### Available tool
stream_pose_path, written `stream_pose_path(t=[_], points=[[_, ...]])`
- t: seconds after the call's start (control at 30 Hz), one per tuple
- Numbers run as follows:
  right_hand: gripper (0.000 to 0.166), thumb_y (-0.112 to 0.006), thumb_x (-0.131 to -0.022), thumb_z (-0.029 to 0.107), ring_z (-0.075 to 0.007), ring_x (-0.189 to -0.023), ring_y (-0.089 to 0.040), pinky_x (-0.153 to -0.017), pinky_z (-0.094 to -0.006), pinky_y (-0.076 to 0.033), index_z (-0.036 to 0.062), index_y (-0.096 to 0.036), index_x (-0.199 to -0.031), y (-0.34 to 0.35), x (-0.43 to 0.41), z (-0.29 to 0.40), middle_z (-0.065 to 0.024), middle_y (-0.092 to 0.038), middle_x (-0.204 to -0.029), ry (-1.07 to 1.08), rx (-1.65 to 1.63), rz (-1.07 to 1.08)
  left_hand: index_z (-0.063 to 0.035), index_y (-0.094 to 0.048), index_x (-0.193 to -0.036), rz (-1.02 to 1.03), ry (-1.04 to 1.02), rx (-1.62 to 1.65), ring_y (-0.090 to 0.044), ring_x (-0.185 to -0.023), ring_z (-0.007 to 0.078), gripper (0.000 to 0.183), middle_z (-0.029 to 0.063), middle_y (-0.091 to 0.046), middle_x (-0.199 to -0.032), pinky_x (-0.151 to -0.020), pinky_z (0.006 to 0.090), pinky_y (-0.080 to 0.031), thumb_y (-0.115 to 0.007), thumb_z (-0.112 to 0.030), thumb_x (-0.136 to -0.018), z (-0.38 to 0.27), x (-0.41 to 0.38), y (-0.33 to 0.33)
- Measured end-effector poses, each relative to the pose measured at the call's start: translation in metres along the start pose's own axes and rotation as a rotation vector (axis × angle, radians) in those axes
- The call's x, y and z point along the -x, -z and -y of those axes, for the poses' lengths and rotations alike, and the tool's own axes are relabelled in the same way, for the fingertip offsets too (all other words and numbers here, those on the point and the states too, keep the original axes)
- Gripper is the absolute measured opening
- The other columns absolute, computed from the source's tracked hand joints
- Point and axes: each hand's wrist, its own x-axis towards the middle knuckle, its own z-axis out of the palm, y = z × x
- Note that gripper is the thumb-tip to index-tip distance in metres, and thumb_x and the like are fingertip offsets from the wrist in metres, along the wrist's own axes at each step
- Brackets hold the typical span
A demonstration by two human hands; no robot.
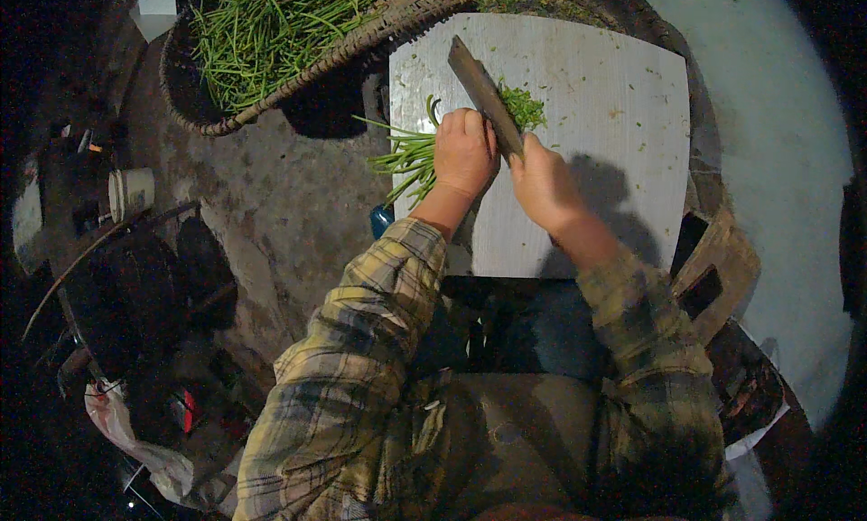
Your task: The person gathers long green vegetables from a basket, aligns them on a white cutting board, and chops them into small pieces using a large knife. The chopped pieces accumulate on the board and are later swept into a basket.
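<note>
My left hand presses a bunch of long green stems onto a white board, and their ends stick out past the board's left edge. My right hand grips a cleaver-like knife with a wide dark blade, slanting up and to the left. The blade lies close beside the fingers of my left hand. Against its right side sits a small heap of chopped green pieces. Loose green bits are scattered over the board. The cutting edge is hidden.
A woven basket full of long green stems stands at the upper left. Behind the board is the rim of another round basket holding greenery. A whitish container stands at the left, and a wooden piece with a slot lies at the right.
</note>
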Motion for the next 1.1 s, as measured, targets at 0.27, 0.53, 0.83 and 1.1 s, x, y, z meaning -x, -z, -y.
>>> stream_pose_path(t=[0.27, 0.53, 0.83, 1.1], points=[[0.023, -0.059, -0.083, 0.015, -0.0451, -0.075, -0.059, -0.064, -0.0503, -0.047, -0.0017, -0.052, -0.097, 0.003, -0.008, -0.019, -0.0260, -0.061, -0.078, 0.203, -0.069, -0.206, 0.0000, -0.045, -0.087, -0.041, 0.026, 0.020, -0.049, -0.083, 0.0369, 0.015, 0.0183, -0.050, -0.087, -0.072, 0.0445, -0.042, -0.056, -0.007, -0.079, -0.001, -0.004, 0.001], [0.025, -0.056, -0.085, 0.017, -0.0446, -0.085, -0.058, -0.073, -0.0509, -0.046, -0.0025, -0.050, -0.100, 0.029, 0.018, 0.001, -0.0275, -0.061, -0.087, -0.021, -0.046, 0.107, 0.0000, -0.044, -0.090, 0.020, 0.067, -0.011, -0.049, -0.083, 0.0372, 0.019, 0.0184, -0.048, -0.089, -0.072, 0.0455, -0.041, -0.057, -0.007, -0.077, 0.001, 0.002, 0.004], [0.018, -0.056, -0.085, 0.015, -0.0469, -0.075, -0.059, -0.066, -0.0517, -0.047, -0.0011, -0.050, -0.092, -0.015, -0.015, 0.004, -0.0258, -0.061, -0.077, 0.058, -0.060, -0.068, -0.0027, -0.046, -0.085, 0.049, 0.063, -0.038, -0.049, -0.082, 0.0347, 0.017, 0.0153, -0.048, -0.085, -0.070, 0.0438, -0.042, -0.058, -0.008, -0.075, 0.003, 0.002, 0.001], [0.033, -0.057, -0.084, 0.018, -0.0463, -0.078, -0.059, -0.069, -0.0488, -0.048, -0.0060, -0.053, -0.106, -0.012, -0.017, -0.036, -0.0272, -0.061, -0.083, 0.189, -0.271, -0.319, -0.0023, -0.047, -0.086, 0.007, 0.044, -0.033, -0.049, -0.084, 0.0347, 0.015, 0.0151, -0.049, -0.085, -0.072, 0.0433, -0.042, -0.058, -0.009, -0.077, -0.001, 0.001, 0.003]])
